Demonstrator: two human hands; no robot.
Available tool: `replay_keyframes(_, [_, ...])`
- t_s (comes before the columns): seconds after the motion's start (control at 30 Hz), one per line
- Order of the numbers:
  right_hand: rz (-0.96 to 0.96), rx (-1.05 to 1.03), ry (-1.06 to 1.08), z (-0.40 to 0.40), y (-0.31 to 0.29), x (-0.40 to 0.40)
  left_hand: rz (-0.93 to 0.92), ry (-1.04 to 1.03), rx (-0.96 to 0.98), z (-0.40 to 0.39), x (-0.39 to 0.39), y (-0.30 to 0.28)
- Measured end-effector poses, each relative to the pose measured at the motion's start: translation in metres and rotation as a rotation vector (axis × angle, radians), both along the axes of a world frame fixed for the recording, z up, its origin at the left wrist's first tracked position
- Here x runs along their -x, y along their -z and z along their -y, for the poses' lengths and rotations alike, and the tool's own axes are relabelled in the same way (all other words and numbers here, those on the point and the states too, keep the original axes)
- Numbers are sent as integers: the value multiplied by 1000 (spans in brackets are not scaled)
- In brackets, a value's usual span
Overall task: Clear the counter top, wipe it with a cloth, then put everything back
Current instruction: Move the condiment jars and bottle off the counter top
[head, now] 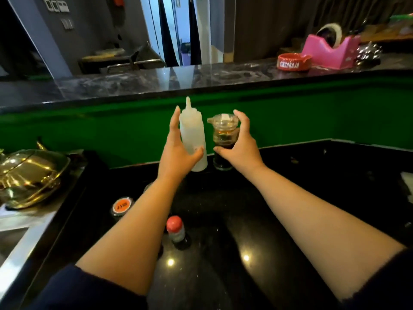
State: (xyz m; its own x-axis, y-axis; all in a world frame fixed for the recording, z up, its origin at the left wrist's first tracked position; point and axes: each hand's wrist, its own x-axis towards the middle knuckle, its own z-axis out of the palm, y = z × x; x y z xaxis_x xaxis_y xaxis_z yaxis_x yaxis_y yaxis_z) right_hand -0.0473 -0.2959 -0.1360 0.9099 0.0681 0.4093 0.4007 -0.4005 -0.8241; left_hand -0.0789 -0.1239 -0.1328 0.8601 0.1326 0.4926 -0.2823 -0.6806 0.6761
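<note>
Café or bar service area, raised marble serving ledge [201,79], branded ashtray [293,61], sauce bottles [193,139]

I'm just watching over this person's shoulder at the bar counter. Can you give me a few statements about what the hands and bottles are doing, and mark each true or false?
1. The left hand holds the white squeeze bottle. True.
2. The right hand grips a red ashtray. False: it holds the glass sauce dispenser; the red ashtray sits on the upper ledge.
3. The small red-capped bottle stands untouched on the black counter. True.
4. The squeeze bottle lies on its side. False: it is upright.
</note>
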Motion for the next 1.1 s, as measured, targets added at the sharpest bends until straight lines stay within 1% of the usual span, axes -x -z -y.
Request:
replay_keyframes(0.13, [-160,1,8,-9,61,11,-204,-41,108,2,11,65])
replay_keyframes(0.23, [-214,67,30,-15,96,17,-290,-117,109,3,10,104])
replay_keyframes(0.33, [-279,99,30,-16,123,23,-373,-182,129,2,10,129])
replay_keyframes(0.43, [-314,114,16,-15,144,27,-413,-208,94,-1,9,144])
replay_keyframes(0.57, [-342,112,17,-13,159,31,-430,-241,87,-2,7,151])
replay_keyframes(0.8, [-383,99,38,-11,163,38,-487,-243,93,-3,8,147])
replay_keyframes(0.97, [-418,140,18,-2,151,45,-441,-216,112,-4,21,129])
replay_keyframes(1.1, [-436,164,-23,10,124,51,-353,-201,44,2,32,100])
